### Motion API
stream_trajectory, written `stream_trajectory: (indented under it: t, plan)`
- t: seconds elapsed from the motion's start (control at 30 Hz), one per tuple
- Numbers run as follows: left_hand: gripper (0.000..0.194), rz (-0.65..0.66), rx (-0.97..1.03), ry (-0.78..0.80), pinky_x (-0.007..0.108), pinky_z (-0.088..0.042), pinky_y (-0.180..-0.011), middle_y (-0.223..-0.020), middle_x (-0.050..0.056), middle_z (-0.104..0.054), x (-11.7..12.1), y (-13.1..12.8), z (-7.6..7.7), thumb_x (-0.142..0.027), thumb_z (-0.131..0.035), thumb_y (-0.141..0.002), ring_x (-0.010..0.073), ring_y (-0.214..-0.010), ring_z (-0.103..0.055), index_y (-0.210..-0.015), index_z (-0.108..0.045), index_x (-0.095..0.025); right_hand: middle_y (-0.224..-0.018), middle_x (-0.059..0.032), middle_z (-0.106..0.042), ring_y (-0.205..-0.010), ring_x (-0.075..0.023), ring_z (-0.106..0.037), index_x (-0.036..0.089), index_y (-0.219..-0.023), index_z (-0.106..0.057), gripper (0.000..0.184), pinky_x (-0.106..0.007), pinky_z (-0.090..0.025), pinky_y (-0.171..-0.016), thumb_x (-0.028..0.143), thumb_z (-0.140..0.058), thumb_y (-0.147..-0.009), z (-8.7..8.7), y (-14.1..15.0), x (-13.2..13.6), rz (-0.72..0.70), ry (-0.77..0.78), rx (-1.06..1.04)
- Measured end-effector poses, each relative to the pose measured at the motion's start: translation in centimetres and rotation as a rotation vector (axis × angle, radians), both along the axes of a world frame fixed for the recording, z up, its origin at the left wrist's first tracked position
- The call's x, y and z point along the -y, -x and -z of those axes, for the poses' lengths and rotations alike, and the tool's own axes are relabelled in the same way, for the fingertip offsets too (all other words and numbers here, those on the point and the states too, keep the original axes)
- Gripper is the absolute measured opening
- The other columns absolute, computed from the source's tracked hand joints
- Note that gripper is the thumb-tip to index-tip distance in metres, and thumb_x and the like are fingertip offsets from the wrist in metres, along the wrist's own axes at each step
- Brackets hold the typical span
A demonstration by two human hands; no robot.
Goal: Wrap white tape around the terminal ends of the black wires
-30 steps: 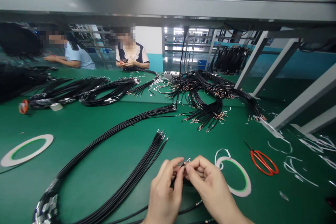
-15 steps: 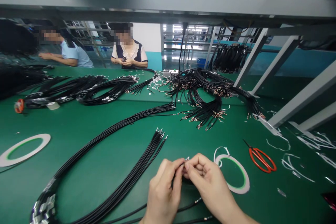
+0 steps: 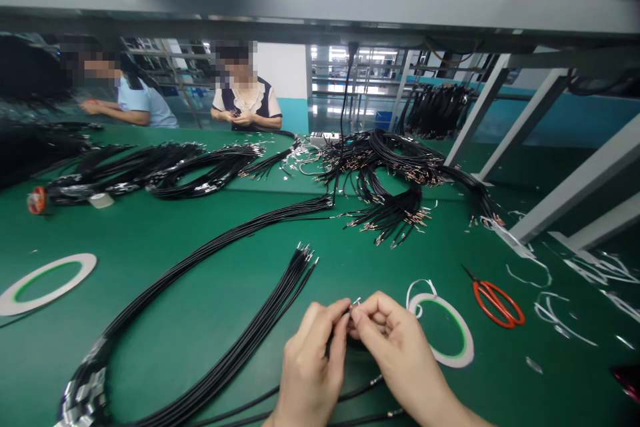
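Observation:
My left hand [image 3: 315,353] is closed in a pinch on a thin black cable, mostly hidden by the fingers. Thumb and forefinger of my right hand [image 3: 395,340] meet the left fingertips and pinch the same cable end. A small silvery-white tip [image 3: 357,301] pokes out between both hands; I cannot tell whether it is bare metal or tape. Loose black cables [image 3: 359,391] with metal ends pass beneath my wrists. To the left, a curved bundle of black cables [image 3: 250,323] lies with its silver tips pointing away from me.
Red-handled scissors [image 3: 499,303] and a white tape ring [image 3: 467,347] lie right of my hands. Another tape ring [image 3: 80,270] is at far left. Copper-tipped cable piles [image 3: 395,153] lie farther back. Metal struts [image 3: 580,180] rise at right. Two people sit across the green table [image 3: 200,260].
My hands keep the same pinch, with barely any movement at the fingertips. The view has shifted very slightly. The person at far left has moved their hands a little.

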State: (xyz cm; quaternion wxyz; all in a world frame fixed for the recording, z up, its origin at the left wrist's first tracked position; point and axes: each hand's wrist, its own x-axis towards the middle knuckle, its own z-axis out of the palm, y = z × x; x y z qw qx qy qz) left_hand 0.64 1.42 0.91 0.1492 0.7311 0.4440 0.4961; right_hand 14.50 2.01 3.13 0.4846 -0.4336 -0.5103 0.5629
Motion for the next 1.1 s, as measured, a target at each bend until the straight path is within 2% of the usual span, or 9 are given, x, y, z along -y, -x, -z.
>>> stream_trajectory:
  t: [0.47, 0.53, 0.67, 0.8, 0.93, 1.1]
  plan:
    - [0.028, 0.028, 0.046, 0.029, 0.023, -0.052, -0.066, -0.084, 0.004, -0.061, 0.0, 0.0, -0.2, -0.006, -0.051, -0.087, 0.0134, -0.074, -0.061, -0.109, -0.061, -0.018, -0.076, -0.0031, -0.066, -0.073, -0.0171, -0.064, 0.017, -0.078, -0.058, 0.018, -0.03, -0.051, -0.073, 0.032, -0.058, -0.089, 0.3, 0.0, 0.0, 0.005, -0.005, -0.022]
    - [0.024, 0.034, 0.128, 0.131, 0.023, -0.053, -0.066, -0.083, 0.004, -0.061, 0.1, -0.1, -0.3, -0.01, -0.052, -0.087, 0.0139, -0.074, -0.062, -0.106, -0.063, -0.019, -0.077, -0.0036, -0.066, -0.074, -0.0172, -0.065, 0.017, -0.079, -0.058, 0.018, -0.03, -0.051, -0.073, 0.032, -0.057, -0.089, 0.2, 0.0, 0.0, -0.001, -0.021, -0.009]
    - [0.015, 0.049, 0.475, 0.492, 0.024, -0.056, -0.064, -0.082, 0.004, -0.062, 0.0, -0.5, -0.7, -0.024, -0.058, -0.085, 0.0138, -0.069, -0.065, -0.094, -0.067, -0.018, -0.077, -0.0036, -0.066, -0.072, -0.0165, -0.064, 0.017, -0.08, -0.058, 0.018, -0.028, -0.051, -0.069, 0.031, -0.054, -0.091, 0.2, 0.1, -0.1, -0.004, -0.067, 0.038]
    - [0.021, 0.074, 0.766, 0.776, 0.02, -0.053, -0.056, -0.069, 0.004, -0.067, -0.5, -0.8, -1.2, -0.03, -0.071, -0.073, 0.011, -0.057, -0.062, -0.085, -0.069, -0.013, -0.073, -0.0015, -0.065, -0.068, -0.0148, -0.063, 0.017, -0.08, -0.057, 0.018, -0.024, -0.049, -0.064, 0.03, -0.053, -0.091, 0.2, 0.3, 0.0, -0.009, -0.081, 0.043]
    - [0.028, 0.083, 0.851, 0.848, 0.016, -0.049, -0.049, -0.059, 0.002, -0.066, -0.9, -0.7, -1.2, -0.032, -0.076, -0.067, 0.0082, -0.049, -0.057, -0.084, -0.07, -0.011, -0.071, -0.0013, -0.065, -0.067, -0.0144, -0.063, 0.017, -0.078, -0.057, 0.019, -0.023, -0.048, -0.062, 0.03, -0.053, -0.092, 0.2, 0.3, 0.0, -0.001, -0.09, 0.08]
    - [0.026, 0.031, 0.805, 0.776, 0.017, -0.049, -0.048, -0.065, 0.003, -0.066, -0.8, -1.0, -1.0, -0.032, -0.075, -0.068, 0.0099, -0.054, -0.06, -0.084, -0.07, -0.011, -0.073, -0.0035, -0.067, -0.068, -0.0162, -0.064, 0.017, -0.078, -0.057, 0.02, -0.025, -0.049, -0.063, 0.031, -0.052, -0.092, 0.5, 0.3, 0.0, 0.008, -0.08, 0.118]
